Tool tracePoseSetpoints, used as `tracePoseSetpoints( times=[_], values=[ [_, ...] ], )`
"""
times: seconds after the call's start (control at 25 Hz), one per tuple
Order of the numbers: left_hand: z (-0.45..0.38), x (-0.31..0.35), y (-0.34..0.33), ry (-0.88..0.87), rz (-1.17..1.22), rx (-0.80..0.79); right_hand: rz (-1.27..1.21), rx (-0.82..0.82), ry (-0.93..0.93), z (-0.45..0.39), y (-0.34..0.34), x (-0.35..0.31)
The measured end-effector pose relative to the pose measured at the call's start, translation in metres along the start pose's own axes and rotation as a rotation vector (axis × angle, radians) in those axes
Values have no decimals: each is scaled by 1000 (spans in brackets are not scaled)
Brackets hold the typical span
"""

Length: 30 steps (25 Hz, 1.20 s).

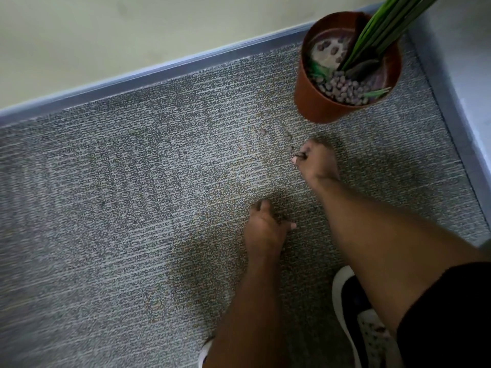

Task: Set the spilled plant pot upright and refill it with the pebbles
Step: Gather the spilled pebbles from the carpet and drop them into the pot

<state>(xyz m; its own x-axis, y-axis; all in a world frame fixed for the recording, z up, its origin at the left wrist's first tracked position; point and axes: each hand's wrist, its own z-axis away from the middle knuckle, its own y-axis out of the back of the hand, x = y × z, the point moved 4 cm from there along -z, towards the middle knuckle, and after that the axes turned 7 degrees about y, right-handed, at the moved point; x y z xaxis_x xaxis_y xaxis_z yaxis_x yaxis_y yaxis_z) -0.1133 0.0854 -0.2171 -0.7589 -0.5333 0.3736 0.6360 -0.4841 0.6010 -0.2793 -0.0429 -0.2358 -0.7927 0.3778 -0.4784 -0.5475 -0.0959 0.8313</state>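
The terracotta plant pot [316,102] stands upright on the grey carpet in the far right corner, with green stalks [382,30] rising from it and grey-brown pebbles [342,87] heaped in its near side. A few loose pebbles [263,131] lie on the carpet just in front of the pot. My right hand [317,160] is low on the carpet below the pot, its fingertips pinched on a pebble. My left hand [265,228] rests on the carpet nearer to me, fingers curled under; whether it holds anything is hidden.
A pale wall with a blue-grey skirting board [159,73] runs along the far side, and a second wall [462,88] closes the right side. My shoes [353,314] are at the bottom edge. Grey carpet [106,208] stretches to the left.
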Motion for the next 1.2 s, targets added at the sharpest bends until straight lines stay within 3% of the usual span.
tracePoseSetpoints(
  times=[0.2, 0.32, 0.56, 0.84, 1.2],
  values=[
    [3, 15, -13, -211, -214, 51, 16, 110, 197, -10, 13, -31],
    [4, 9, -14, -289, -225, 124, 55, 64, 276, -24, 12, -43],
    [10, -14, -14, -141, -229, 241, 193, -46, 436, -22, -4, -46],
    [5, -16, -12, -122, -155, 200, 122, 5, 452, -15, -10, -40],
    [-6, -21, -5, -114, -91, 36, 328, -47, 420, -37, -7, -56]
  ],
)
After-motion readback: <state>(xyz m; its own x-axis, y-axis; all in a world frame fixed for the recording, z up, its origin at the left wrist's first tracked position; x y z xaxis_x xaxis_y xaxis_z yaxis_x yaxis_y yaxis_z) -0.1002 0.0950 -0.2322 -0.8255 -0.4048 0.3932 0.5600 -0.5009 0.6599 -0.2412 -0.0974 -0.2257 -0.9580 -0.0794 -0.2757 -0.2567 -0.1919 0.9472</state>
